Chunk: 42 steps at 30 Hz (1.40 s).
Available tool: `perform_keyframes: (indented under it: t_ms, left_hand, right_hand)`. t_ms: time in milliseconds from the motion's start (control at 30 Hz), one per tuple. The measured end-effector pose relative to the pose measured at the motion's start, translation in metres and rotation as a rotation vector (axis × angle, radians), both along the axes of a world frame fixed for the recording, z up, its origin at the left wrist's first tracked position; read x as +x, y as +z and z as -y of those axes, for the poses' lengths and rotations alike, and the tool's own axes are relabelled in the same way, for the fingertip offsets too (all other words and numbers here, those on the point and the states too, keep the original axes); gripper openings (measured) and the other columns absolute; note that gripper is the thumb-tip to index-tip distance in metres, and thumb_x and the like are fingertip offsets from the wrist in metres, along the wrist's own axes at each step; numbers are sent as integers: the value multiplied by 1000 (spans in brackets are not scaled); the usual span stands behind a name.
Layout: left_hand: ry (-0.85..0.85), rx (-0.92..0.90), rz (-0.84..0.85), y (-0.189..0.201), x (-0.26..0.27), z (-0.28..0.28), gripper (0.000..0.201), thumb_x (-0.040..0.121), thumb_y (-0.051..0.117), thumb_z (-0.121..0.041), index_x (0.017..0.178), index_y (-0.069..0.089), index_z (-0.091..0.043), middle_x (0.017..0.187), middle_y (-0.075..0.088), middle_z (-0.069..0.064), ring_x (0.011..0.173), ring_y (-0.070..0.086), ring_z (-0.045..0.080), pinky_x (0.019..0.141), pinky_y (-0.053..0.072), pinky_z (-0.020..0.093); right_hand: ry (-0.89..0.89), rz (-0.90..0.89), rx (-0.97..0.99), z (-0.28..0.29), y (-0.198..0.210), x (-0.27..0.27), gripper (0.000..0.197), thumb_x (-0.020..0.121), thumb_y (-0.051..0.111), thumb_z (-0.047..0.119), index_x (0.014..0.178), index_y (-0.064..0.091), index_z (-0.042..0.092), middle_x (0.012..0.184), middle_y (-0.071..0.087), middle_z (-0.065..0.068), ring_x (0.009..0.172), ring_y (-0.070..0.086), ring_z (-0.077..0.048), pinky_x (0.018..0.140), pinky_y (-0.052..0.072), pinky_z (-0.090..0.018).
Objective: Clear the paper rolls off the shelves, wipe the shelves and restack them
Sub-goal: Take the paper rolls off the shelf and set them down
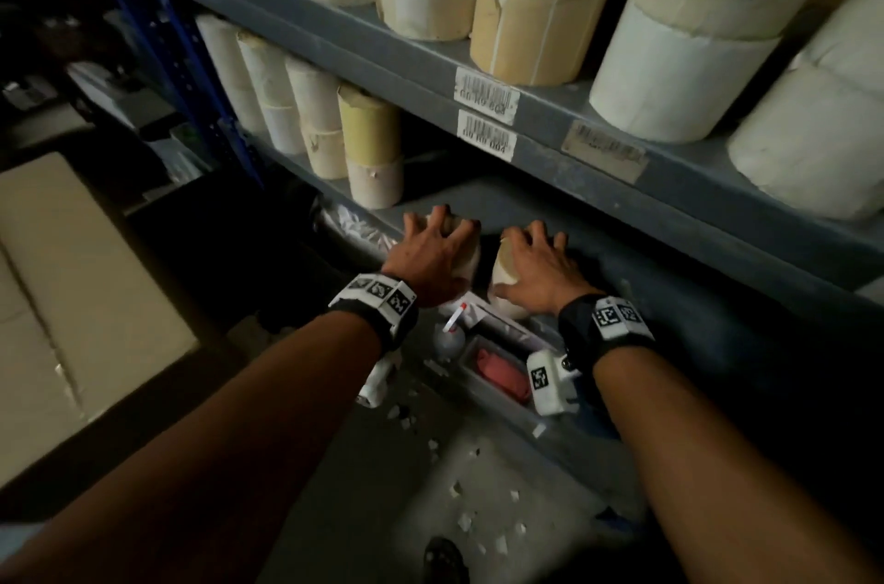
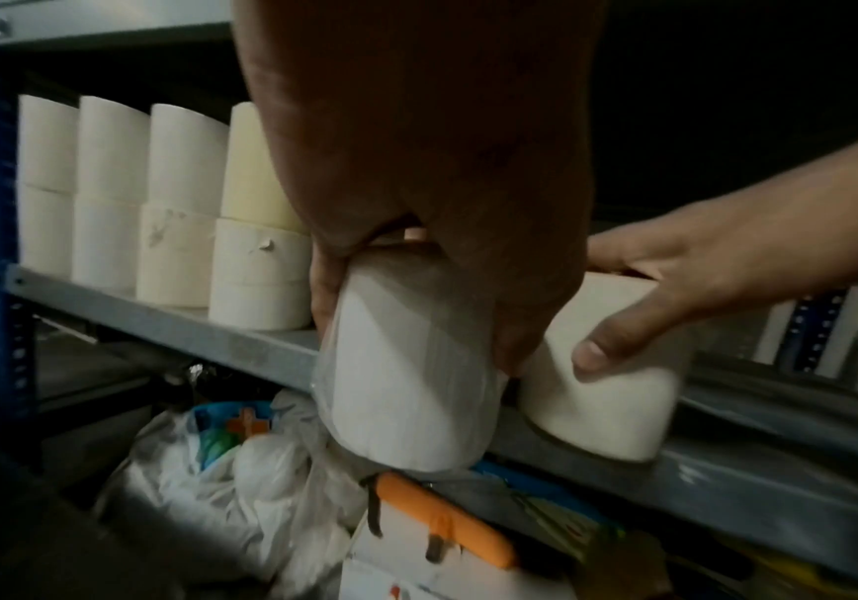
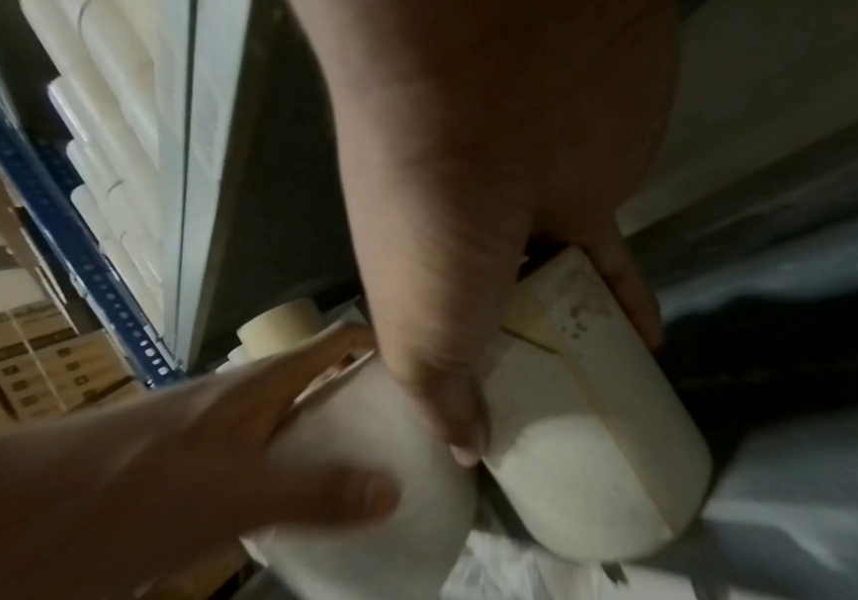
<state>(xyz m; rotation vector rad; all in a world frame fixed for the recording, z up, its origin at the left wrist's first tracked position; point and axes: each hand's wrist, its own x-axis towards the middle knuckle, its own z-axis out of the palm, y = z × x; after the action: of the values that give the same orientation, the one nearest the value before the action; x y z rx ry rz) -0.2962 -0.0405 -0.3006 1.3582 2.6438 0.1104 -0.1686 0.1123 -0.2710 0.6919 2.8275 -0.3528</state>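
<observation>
My left hand [image 1: 433,244] grips a white paper roll [image 2: 406,373] from above at the front edge of the lower grey shelf [image 1: 550,210]; the roll's base overhangs the edge. Beside it my right hand [image 1: 535,258] grips a cream paper roll [image 2: 606,385] that stands on the shelf [image 2: 242,345]. In the right wrist view the cream roll [image 3: 586,458] lies under my right hand's fingers [image 3: 442,385], with the left hand [image 3: 160,467] on the white roll [image 3: 380,467]. Stacked rolls [image 1: 368,143] fill the shelf's left part.
The upper shelf [image 1: 430,72] carries several large rolls [image 1: 535,9]. A blue upright [image 1: 158,43] stands at left. Below the shelf lie a white plastic bag [image 2: 221,479], a box with an orange handle [image 2: 442,523] and a pink cloth [image 1: 502,373]. Cardboard boxes [image 1: 71,296] sit at left; paper scraps litter the floor.
</observation>
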Motion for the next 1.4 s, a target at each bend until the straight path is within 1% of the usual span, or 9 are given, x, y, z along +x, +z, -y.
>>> perform_keyframes:
  t_ms: [133, 233, 367, 533, 733, 867, 1033, 1200, 1400]
  left_hand:
    - [28, 30, 66, 0, 71, 70, 85, 84, 70, -56, 153, 23, -43, 154, 23, 10, 132, 29, 49, 79, 56, 60]
    - [89, -27, 103, -17, 125, 138, 80, 85, 66, -58, 151, 23, -43, 152, 25, 8, 129, 34, 43, 69, 59, 51]
    - [254, -62, 211, -38, 180, 227, 76, 84, 65, -61, 150, 32, -44, 153, 27, 5, 126, 36, 38, 61, 58, 46]
    - [421, -54, 251, -42, 210, 334, 76, 84, 64, -61, 151, 35, -42, 152, 30, 4, 123, 39, 37, 57, 56, 44]
    - [608, -57, 248, -43, 208, 470, 79, 82, 66, -61, 151, 33, -43, 153, 30, 4, 120, 39, 38, 57, 58, 44]
    - [716, -36, 228, -48, 195, 561, 81, 79, 70, -59, 150, 36, -42, 154, 31, 5, 120, 41, 40, 55, 59, 45]
    - [863, -15, 223, -48, 175, 655, 79, 81, 70, -60, 150, 34, -46, 155, 27, 2, 122, 37, 38, 58, 60, 47]
    - [971, 5, 217, -45, 151, 708, 75, 82, 71, -63, 146, 35, -49, 151, 29, 0, 122, 38, 36, 58, 60, 47]
    - [1035, 14, 222, -53, 126, 721, 75, 83, 71, -64, 147, 35, -49, 150, 30, 0, 120, 38, 36, 52, 59, 45]
  right_hand:
    - [25, -22, 47, 36, -2, 38, 67, 84, 77, 48, 133, 41, 20, 138, 31, -12, 127, 34, -47, 91, 50, -54]
    - [63, -32, 73, 73, -9, 69, 62, 84, 76, 46, 130, 43, 21, 137, 33, -11, 124, 38, -45, 85, 52, -52]
    - [158, 14, 57, 139, -32, 98, 83, 79, 77, 52, 145, 37, 24, 144, 32, -10, 125, 40, -43, 88, 54, -53]
    - [329, 59, -42, 246, -51, 104, 69, 75, 80, 52, 130, 46, 29, 133, 37, -2, 120, 43, -37, 86, 50, -46]
    - [566, 111, -115, 395, -69, 73, 68, 77, 80, 53, 131, 43, 33, 135, 33, 2, 124, 38, -32, 85, 53, -45]
    - [697, 122, -137, 498, -79, 47, 71, 75, 81, 54, 132, 42, 37, 136, 33, 3, 125, 36, -30, 85, 53, -52]
    - [808, 82, -169, 601, -84, 6, 69, 78, 78, 48, 135, 41, 34, 138, 34, -1, 123, 38, -33, 83, 54, -52]
    - [825, 52, -75, 663, -92, -52, 71, 80, 79, 42, 138, 43, 26, 137, 35, -8, 120, 41, -38, 81, 53, -49]
    - [774, 31, -3, 696, -111, -101, 70, 79, 82, 44, 134, 43, 25, 137, 36, -9, 118, 42, -39, 80, 56, -48]
